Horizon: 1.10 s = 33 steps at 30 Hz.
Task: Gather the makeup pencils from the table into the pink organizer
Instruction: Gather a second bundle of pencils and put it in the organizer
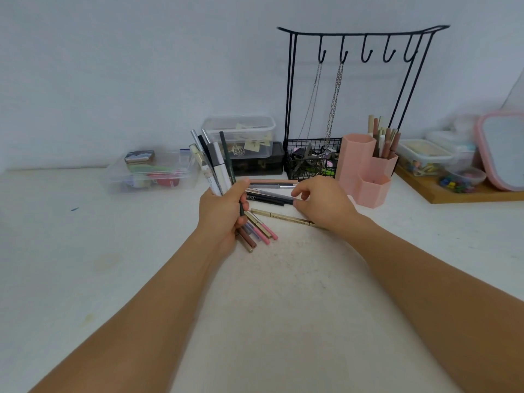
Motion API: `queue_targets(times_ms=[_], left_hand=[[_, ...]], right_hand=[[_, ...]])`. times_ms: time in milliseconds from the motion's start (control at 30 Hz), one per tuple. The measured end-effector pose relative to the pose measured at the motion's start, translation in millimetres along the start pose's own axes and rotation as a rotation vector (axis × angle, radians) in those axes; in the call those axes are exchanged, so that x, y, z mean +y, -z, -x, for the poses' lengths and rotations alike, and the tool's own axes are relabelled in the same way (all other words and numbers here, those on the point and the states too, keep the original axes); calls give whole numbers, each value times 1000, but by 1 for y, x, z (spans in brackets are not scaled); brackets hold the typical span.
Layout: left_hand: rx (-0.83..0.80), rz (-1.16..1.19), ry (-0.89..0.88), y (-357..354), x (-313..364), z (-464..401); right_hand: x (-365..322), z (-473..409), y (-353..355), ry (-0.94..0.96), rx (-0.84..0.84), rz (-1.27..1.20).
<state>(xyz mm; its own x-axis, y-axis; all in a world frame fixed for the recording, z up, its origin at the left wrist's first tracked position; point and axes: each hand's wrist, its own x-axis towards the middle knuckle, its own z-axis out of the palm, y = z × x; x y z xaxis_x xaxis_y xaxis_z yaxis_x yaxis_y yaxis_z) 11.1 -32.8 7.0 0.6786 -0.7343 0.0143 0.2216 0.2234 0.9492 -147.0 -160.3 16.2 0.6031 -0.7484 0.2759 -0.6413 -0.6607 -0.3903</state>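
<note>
L hand [224, 207] fisted round a bundle [215, 163] of makeup pencils, held upright-ish, tilted left, tips fanning up over the hand and butt ends sticking out below near the counter [283, 279]. Bundle has white, silver, black and dark green ones on top; pink, brown, gold ends at the bottom.

R hand [320, 201] palm down, fingers curled, thumb and forefinger pinching the end of a grey pencil [272, 194] in the loose pile [269, 191] lying flat on counter between both hands. Pile: black, grey, tan pencils roughly side by side, pointing L-R. A gold pencil [283, 217] lies apart, nearer the person, its R end under the R wrist.

Pink organizer [365, 171] just R of R hand, three hex cups at stepped heights; back cup holds several brown/beige pencils [384, 140] standing up; low front cup looks empty inside, tall cup's inside not visible.

Behind: black wire rack [354, 80] w/ hooks and two chains, basket at base w/ clutter. Clear box [241, 134] stacked on dark box [258, 163]; another clear tub [150, 171] to L. Far R: wooden tray [453, 194] w/ containers, pink-rimmed mirror [502, 154].
</note>
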Motion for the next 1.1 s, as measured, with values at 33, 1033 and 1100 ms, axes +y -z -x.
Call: queue_targets(times_ms=[33, 1033, 1100], left_hand=[[7, -3, -2, 1, -1, -1], [-88, 174, -30, -5, 10, 9], [-84, 191, -36, -6, 12, 10]], right_hand=[[0, 0, -1, 9, -5, -12], [-58, 13, 14, -288, -336, -1625], [-63, 18, 7, -266, -385, -1619]])
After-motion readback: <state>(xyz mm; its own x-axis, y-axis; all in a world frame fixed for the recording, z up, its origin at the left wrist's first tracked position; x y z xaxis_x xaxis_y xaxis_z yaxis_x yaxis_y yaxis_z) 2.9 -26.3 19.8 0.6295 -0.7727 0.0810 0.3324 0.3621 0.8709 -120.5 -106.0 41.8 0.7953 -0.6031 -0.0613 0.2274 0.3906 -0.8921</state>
